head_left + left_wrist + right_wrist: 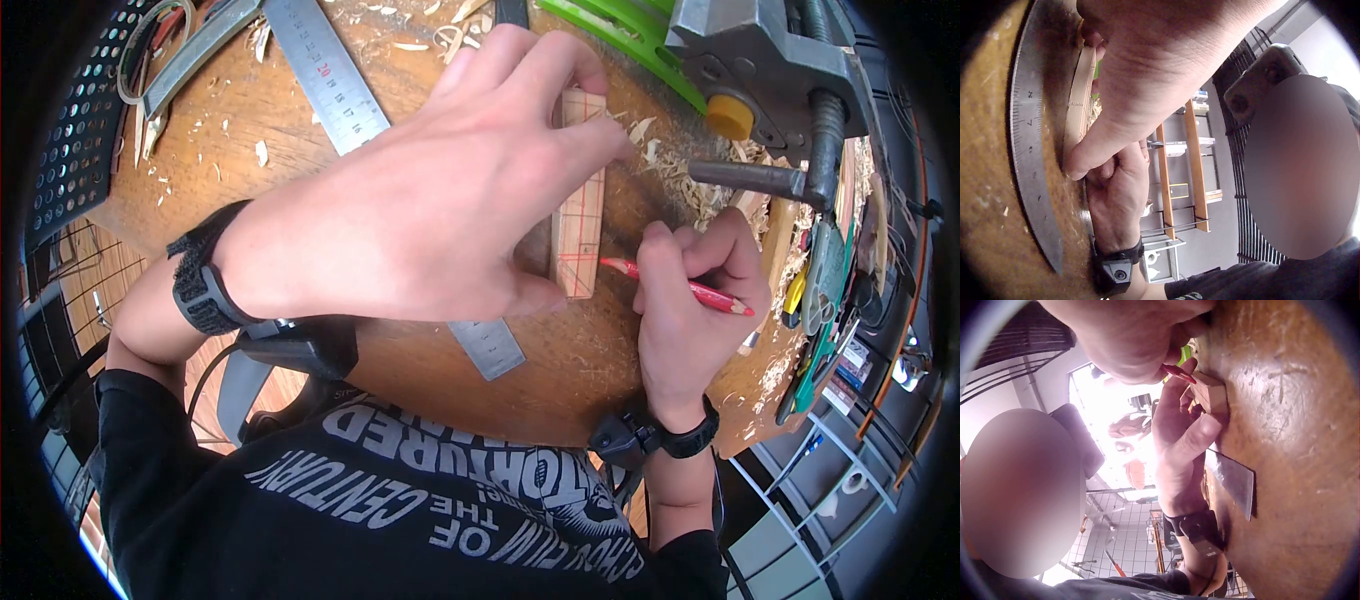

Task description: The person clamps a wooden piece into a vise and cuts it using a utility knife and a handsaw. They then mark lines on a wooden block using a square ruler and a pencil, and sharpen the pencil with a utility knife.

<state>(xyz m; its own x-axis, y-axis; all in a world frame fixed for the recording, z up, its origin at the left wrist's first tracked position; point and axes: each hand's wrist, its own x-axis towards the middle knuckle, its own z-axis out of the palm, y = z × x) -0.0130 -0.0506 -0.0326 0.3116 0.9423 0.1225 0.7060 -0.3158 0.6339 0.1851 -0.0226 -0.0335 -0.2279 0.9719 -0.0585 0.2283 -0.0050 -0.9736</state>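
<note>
A pale wooden block [578, 230] with red pencil lines lies on the wooden table. The left hand [430, 190] grips it, thumb at the near left side and fingers at the far end; the left wrist view shows the block [1079, 100] between that thumb and the fingers. In the right hand [700, 300] is a red pencil [715, 297], pinched with its tip at the block's right edge near the close end. The right wrist view shows the pencil [1180, 374] beside the block [1211, 394]. A steel ruler [340, 95] passes beneath the left hand.
A metal vise [770, 70] with a handle stands at the back right, near a green tool [640, 45]. Wood shavings [700, 195] gather around it. Several tools lie along the right edge, and a black perforated holder [75, 130] is at the far left.
</note>
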